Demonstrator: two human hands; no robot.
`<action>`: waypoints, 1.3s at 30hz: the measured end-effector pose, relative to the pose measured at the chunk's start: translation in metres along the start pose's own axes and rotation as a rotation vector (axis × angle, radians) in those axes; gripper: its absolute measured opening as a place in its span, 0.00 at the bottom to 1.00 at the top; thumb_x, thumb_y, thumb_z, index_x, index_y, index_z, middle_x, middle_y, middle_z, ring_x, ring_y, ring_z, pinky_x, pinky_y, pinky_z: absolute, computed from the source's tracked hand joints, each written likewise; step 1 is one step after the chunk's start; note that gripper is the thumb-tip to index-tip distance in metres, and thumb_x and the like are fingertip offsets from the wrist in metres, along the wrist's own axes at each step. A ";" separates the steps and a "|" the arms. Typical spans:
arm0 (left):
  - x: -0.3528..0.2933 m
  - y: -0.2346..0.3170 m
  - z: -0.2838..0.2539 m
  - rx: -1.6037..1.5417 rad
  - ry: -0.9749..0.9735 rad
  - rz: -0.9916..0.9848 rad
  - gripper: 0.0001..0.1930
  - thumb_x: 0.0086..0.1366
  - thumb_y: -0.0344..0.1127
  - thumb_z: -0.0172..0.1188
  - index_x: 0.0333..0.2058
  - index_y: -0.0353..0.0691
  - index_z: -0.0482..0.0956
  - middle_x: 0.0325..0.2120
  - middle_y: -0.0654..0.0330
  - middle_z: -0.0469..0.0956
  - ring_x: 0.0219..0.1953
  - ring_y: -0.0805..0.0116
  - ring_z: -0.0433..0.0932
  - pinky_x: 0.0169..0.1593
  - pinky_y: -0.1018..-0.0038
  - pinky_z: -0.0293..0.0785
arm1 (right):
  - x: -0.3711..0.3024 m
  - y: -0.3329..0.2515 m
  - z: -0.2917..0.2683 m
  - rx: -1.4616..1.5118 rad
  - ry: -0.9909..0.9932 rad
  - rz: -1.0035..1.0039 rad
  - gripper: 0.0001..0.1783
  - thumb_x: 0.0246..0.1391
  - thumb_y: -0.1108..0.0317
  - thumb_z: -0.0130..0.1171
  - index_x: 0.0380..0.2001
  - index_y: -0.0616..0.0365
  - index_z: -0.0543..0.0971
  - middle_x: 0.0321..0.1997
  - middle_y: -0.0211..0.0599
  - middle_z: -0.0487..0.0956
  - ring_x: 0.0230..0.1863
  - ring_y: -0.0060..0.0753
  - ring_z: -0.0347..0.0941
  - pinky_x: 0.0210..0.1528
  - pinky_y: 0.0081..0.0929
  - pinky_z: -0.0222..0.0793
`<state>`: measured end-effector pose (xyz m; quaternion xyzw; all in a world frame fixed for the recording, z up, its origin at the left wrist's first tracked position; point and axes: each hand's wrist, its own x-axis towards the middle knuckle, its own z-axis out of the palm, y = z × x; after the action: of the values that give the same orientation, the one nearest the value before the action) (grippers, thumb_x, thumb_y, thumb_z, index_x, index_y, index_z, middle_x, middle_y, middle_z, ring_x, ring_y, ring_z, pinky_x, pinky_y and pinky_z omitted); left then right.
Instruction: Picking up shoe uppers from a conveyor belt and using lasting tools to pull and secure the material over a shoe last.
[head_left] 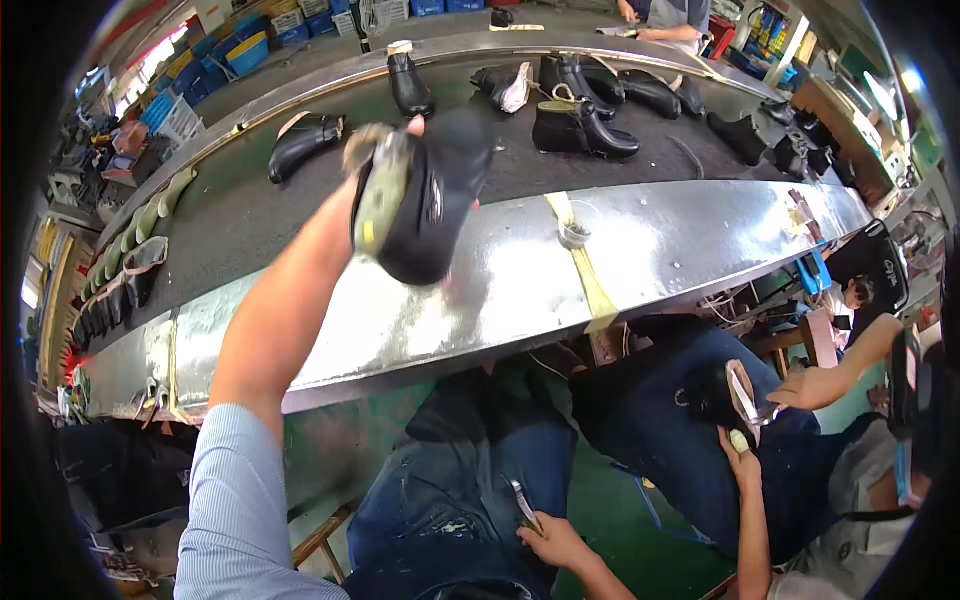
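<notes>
Over the near edge of the bench, my left hand point(345, 200) holds up a black ankle boot point(428, 225). The boot is tilted and smeared by motion, with a pale green shoe last point(382, 190) showing in its opening. Most of my left hand is hidden behind it; a fingertip shows at the top. Low over my lap, my right hand point(558, 545) is closed round the handle of a hand tool point(524, 502) with a bright metal end. I cannot make out its exact kind.
Several black boots, one a lace-up boot point(580, 130), stand on the dark belt point(480, 165) behind the metal ledge point(665, 235). A small clear cup point(575, 228) sits on that ledge. To my right, a co-worker's hands point(740, 462) work on a black shoe.
</notes>
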<state>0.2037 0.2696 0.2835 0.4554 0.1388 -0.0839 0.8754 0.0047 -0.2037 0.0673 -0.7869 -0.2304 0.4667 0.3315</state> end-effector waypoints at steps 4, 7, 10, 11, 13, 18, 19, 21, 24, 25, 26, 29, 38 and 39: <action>0.055 0.041 -0.019 0.094 0.106 -0.027 0.30 0.62 0.63 0.58 0.51 0.45 0.74 0.45 0.57 0.80 0.46 0.62 0.79 0.55 0.61 0.74 | 0.016 0.003 -0.024 0.272 -0.053 0.229 0.14 0.59 0.58 0.59 0.38 0.60 0.77 0.29 0.35 0.83 0.31 0.31 0.80 0.36 0.29 0.73; 0.074 0.031 -0.039 1.079 0.315 0.073 0.35 0.53 0.48 0.71 0.56 0.42 0.68 0.47 0.60 0.77 0.50 0.66 0.75 0.54 0.62 0.72 | 0.039 -0.002 -0.033 0.360 -0.033 0.245 0.15 0.59 0.57 0.59 0.37 0.60 0.77 0.29 0.36 0.83 0.32 0.31 0.80 0.37 0.28 0.73; 0.119 0.007 -0.043 1.454 0.458 0.208 0.35 0.51 0.42 0.73 0.54 0.32 0.67 0.46 0.46 0.77 0.51 0.54 0.77 0.55 0.65 0.71 | 0.061 0.010 -0.045 0.423 -0.027 0.274 0.14 0.59 0.59 0.59 0.38 0.59 0.78 0.30 0.34 0.83 0.33 0.28 0.80 0.37 0.26 0.73; 0.119 0.013 -0.037 1.416 0.406 0.207 0.34 0.52 0.39 0.71 0.54 0.32 0.67 0.46 0.44 0.77 0.52 0.49 0.76 0.55 0.65 0.71 | 0.071 0.012 -0.051 0.429 -0.047 0.281 0.13 0.59 0.60 0.59 0.39 0.59 0.78 0.30 0.34 0.83 0.33 0.27 0.81 0.37 0.26 0.73; 0.112 0.035 -0.034 1.510 0.346 0.195 0.33 0.53 0.38 0.71 0.55 0.33 0.67 0.47 0.45 0.77 0.52 0.50 0.76 0.56 0.65 0.71 | 0.085 0.005 -0.062 0.459 -0.083 0.282 0.13 0.59 0.61 0.59 0.39 0.60 0.78 0.31 0.34 0.83 0.34 0.27 0.81 0.38 0.25 0.74; 0.132 0.058 -0.073 1.578 0.025 0.363 0.37 0.54 0.35 0.70 0.62 0.40 0.63 0.48 0.52 0.77 0.50 0.57 0.77 0.54 0.66 0.70 | 0.119 0.008 -0.080 0.609 -0.138 0.270 0.14 0.61 0.61 0.58 0.41 0.62 0.77 0.34 0.36 0.84 0.35 0.29 0.81 0.38 0.24 0.75; 0.141 0.064 -0.079 1.132 -0.157 0.247 0.35 0.58 0.34 0.66 0.64 0.43 0.62 0.48 0.59 0.76 0.47 0.65 0.76 0.51 0.70 0.70 | 0.122 0.007 -0.086 0.626 -0.156 0.287 0.15 0.62 0.64 0.57 0.45 0.64 0.75 0.37 0.39 0.83 0.36 0.29 0.81 0.38 0.25 0.76; 0.153 0.088 -0.101 0.719 0.017 0.133 0.28 0.62 0.34 0.60 0.62 0.45 0.67 0.48 0.65 0.75 0.45 0.74 0.73 0.49 0.73 0.69 | 0.126 0.002 -0.094 0.646 -0.170 0.299 0.17 0.63 0.67 0.56 0.49 0.67 0.73 0.39 0.41 0.82 0.37 0.30 0.80 0.38 0.26 0.76; 0.207 0.094 -0.159 0.882 0.379 0.288 0.26 0.62 0.41 0.59 0.60 0.46 0.70 0.56 0.58 0.70 0.56 0.68 0.70 0.55 0.66 0.68 | 0.132 -0.006 -0.096 0.793 -0.083 0.187 0.11 0.60 0.64 0.56 0.40 0.59 0.76 0.27 0.31 0.79 0.22 0.21 0.71 0.24 0.22 0.67; 0.225 0.090 -0.176 1.323 0.709 0.388 0.28 0.62 0.45 0.59 0.60 0.47 0.70 0.61 0.54 0.64 0.62 0.61 0.63 0.59 0.61 0.64 | 0.135 -0.008 -0.099 0.803 -0.086 0.216 0.10 0.60 0.64 0.56 0.39 0.59 0.77 0.26 0.31 0.78 0.21 0.21 0.70 0.24 0.22 0.67; 0.243 0.086 -0.184 1.750 1.040 0.484 0.29 0.61 0.49 0.59 0.60 0.47 0.70 0.66 0.50 0.59 0.67 0.54 0.57 0.63 0.56 0.61 | 0.136 -0.010 -0.103 0.815 -0.079 0.251 0.09 0.60 0.64 0.56 0.37 0.59 0.77 0.24 0.30 0.78 0.21 0.21 0.70 0.23 0.22 0.66; 0.265 0.089 -0.171 1.964 1.117 0.296 0.36 0.58 0.56 0.62 0.63 0.52 0.65 0.69 0.43 0.45 0.70 0.40 0.45 0.66 0.44 0.53 | 0.137 -0.018 -0.106 0.854 -0.045 0.283 0.09 0.61 0.64 0.56 0.38 0.58 0.78 0.23 0.29 0.78 0.20 0.22 0.69 0.22 0.21 0.63; 0.268 0.149 -0.191 2.079 1.015 0.487 0.24 0.70 0.38 0.45 0.64 0.52 0.62 0.53 0.35 0.71 0.37 0.43 0.81 0.40 0.55 0.79 | 0.143 -0.033 -0.107 0.898 0.099 0.362 0.14 0.62 0.59 0.55 0.32 0.59 0.80 0.18 0.30 0.76 0.18 0.20 0.67 0.21 0.21 0.59; 0.265 0.155 -0.184 1.645 0.944 0.505 0.17 0.71 0.38 0.45 0.57 0.50 0.70 0.51 0.42 0.72 0.36 0.48 0.81 0.35 0.60 0.79 | 0.144 -0.031 -0.106 0.901 0.095 0.355 0.14 0.62 0.59 0.55 0.32 0.59 0.80 0.18 0.30 0.76 0.18 0.20 0.67 0.21 0.21 0.59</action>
<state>0.4664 0.5035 0.2178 0.9263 0.2712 0.2259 0.1317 0.1633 -0.1181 0.0429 -0.6126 0.1478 0.5330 0.5646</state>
